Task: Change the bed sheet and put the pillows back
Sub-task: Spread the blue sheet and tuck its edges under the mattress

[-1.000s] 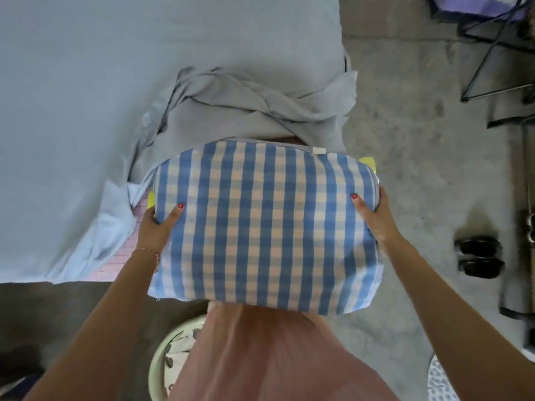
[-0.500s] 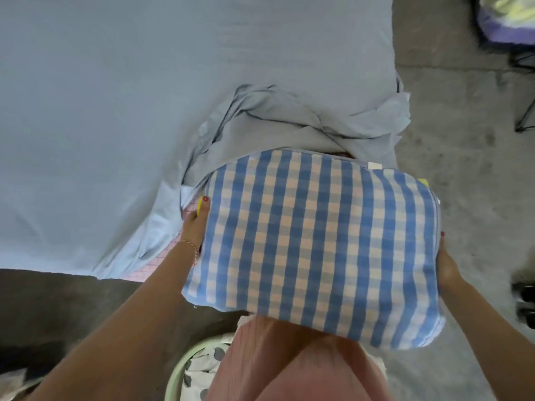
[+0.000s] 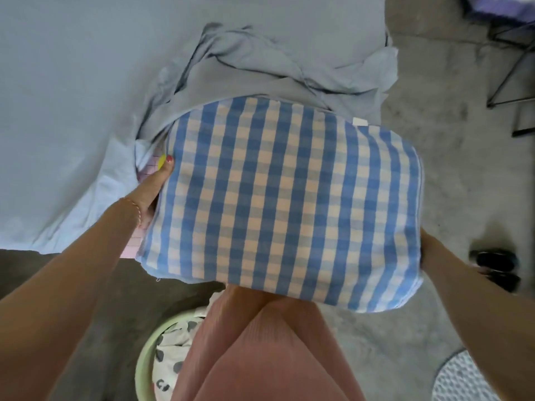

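A blue-and-cream checked pillow point(image 3: 283, 195) fills the middle of the view, held over the near corner of the bed. My left hand point(image 3: 153, 189) grips its left side, thumb along the edge and fingers hidden under it. On the pillow's right side my right hand point(image 3: 428, 250) holds on, mostly hidden behind the pillow. A grey-blue sheet point(image 3: 86, 82) covers the bed. It is bunched and wrinkled at the corner point(image 3: 260, 65) behind the pillow. A strip of pink mattress point(image 3: 150, 166) shows by my left thumb.
A pale green basket point(image 3: 150, 351) with spotted white laundry stands on the concrete floor by my legs. Black shoes point(image 3: 495, 267) lie on the floor at right. A black metal frame point(image 3: 509, 70) stands at top right, and a patterned round mat point(image 3: 463, 377) at bottom right.
The pillow has shifted right and slightly forward over the bed corner. Both hands slid from the top face to its sides; my right hand is now almost hidden.
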